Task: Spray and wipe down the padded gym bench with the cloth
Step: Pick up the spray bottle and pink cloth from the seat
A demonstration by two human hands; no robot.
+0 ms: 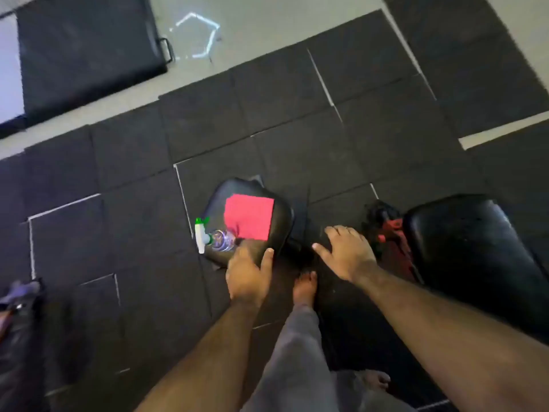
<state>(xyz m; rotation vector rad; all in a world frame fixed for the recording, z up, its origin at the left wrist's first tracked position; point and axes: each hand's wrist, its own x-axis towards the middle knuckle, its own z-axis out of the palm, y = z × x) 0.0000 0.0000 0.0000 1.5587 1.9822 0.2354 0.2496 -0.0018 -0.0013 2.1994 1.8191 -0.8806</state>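
Note:
A small black padded seat (282,221) stands low on the floor in the middle of the view. A red cloth (249,217) lies flat on it. A clear spray bottle (221,240) with a white and green head lies on its side at the pad's left edge. My left hand (249,272) rests over the pad's near edge, fingertips at the bottle's base, thumb spread apart on the pad. My right hand (347,254) hovers open to the right of the seat, fingers spread. A longer black bench pad (469,251) sits at the right.
Black rubber floor tiles (148,218) cover the floor, with pale bare floor beyond. A red and black bench frame part (389,233) sits between the two pads. A black mat (83,52) lies at the far left. My bare foot (304,285) stands just below the seat.

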